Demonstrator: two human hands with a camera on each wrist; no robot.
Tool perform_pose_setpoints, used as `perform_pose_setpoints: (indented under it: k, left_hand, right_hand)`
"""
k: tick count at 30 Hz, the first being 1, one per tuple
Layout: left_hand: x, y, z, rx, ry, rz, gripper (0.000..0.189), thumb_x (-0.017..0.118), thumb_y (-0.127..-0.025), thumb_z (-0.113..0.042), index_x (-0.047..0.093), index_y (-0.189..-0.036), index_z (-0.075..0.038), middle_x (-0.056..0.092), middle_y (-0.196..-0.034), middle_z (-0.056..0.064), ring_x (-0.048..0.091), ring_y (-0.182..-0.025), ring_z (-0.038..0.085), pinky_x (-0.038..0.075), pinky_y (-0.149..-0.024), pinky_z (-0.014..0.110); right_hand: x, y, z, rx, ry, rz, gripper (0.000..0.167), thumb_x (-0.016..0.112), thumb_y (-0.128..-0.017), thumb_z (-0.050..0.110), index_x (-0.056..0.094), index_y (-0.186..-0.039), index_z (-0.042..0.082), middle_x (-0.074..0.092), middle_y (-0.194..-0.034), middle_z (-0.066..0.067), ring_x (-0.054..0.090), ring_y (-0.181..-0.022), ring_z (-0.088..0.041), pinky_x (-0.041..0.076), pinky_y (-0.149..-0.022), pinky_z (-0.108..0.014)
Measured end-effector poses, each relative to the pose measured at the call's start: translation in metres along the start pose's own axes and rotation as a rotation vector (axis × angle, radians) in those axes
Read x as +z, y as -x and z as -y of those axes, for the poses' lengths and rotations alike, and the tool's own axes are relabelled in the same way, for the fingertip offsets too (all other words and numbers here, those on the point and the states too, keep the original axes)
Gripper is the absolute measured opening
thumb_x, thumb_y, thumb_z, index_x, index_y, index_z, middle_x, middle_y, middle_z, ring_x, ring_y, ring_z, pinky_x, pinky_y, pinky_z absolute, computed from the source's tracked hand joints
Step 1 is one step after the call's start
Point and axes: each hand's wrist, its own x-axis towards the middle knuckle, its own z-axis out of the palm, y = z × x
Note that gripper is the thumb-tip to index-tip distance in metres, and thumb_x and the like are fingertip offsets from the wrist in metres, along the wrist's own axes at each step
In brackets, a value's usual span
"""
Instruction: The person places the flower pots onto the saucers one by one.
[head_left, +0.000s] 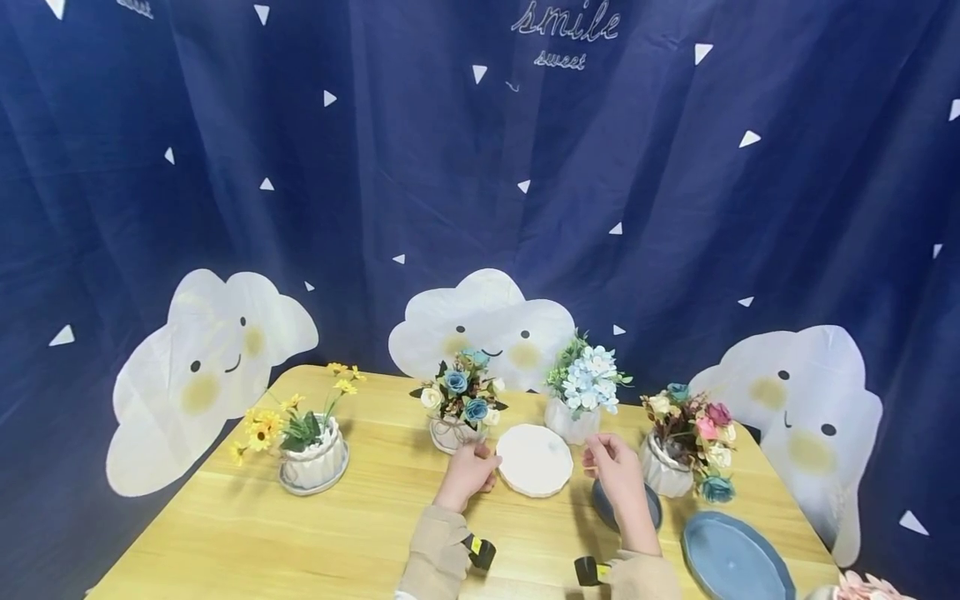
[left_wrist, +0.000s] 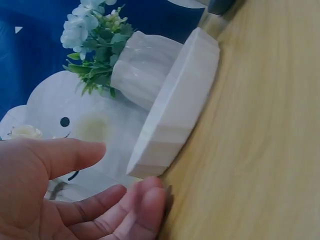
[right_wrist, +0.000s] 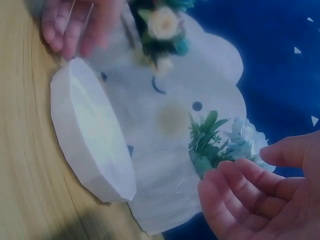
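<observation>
A shallow white dish (head_left: 535,460) with a faceted rim lies on the table between the two hands. My left hand (head_left: 468,473) is at the dish's left edge, thumb apart from the fingers. In the left wrist view its fingertips (left_wrist: 150,187) are low beside the dish wall; I cannot tell whether they touch it. To the right of the dish hovers my right hand (head_left: 618,479), fingers loosely bent and holding nothing. Behind the dish stands a white pot (head_left: 572,421) of light blue flowers (right_wrist: 245,142). A pot of blue and cream flowers (head_left: 465,400) stands beyond the left hand.
A dark round saucer (head_left: 651,510) is partly hidden under the right forearm. Farther right are a mixed-flower pot (head_left: 666,468) and a blue-grey plate (head_left: 735,558). A yellow-flower pot (head_left: 315,462) on a saucer stands at left. A dark blue curtain (head_left: 450,167) hangs behind.
</observation>
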Motion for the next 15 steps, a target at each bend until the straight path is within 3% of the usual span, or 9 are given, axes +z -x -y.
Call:
perform_pose_setpoints:
  k: [6,10,15]
  left_hand:
    - [0.005,-0.002,0.008,0.064,-0.050,-0.048,0.018,0.065,-0.087,-0.010,0.058,-0.094,0.005,0.056,-0.058,0.004,0.051,-0.046,0.008,0.048,-0.042,0.018]
    - [0.009,0.001,0.006,0.104,-0.218,-0.133,0.016,0.070,-0.084,-0.015,0.064,-0.086,0.000,0.062,-0.059,0.006,0.053,-0.047,0.010,0.048,-0.046,0.023]
    - [0.012,0.004,0.004,0.113,-0.415,-0.226,0.016,0.075,-0.080,-0.021,0.066,-0.080,-0.007,0.068,-0.076,0.007,0.060,-0.067,0.019,0.049,-0.062,0.033]
  right_hand:
    - [0.000,-0.001,-0.005,0.003,0.021,-0.018,0.027,0.050,-0.100,0.012,0.056,-0.110,-0.013,0.066,-0.085,-0.017,0.064,-0.073,-0.014,0.057,-0.063,-0.021]
    - [-0.001,-0.001,-0.007,0.003,0.024,-0.023,0.027,0.050,-0.100,0.012,0.056,-0.110,-0.012,0.066,-0.082,-0.013,0.064,-0.072,-0.014,0.057,-0.063,-0.022]
    - [-0.004,-0.001,-0.007,-0.016,0.058,-0.066,0.029,0.051,-0.099,0.012,0.056,-0.114,-0.012,0.067,-0.087,-0.014,0.060,-0.070,-0.004,0.058,-0.067,-0.022]
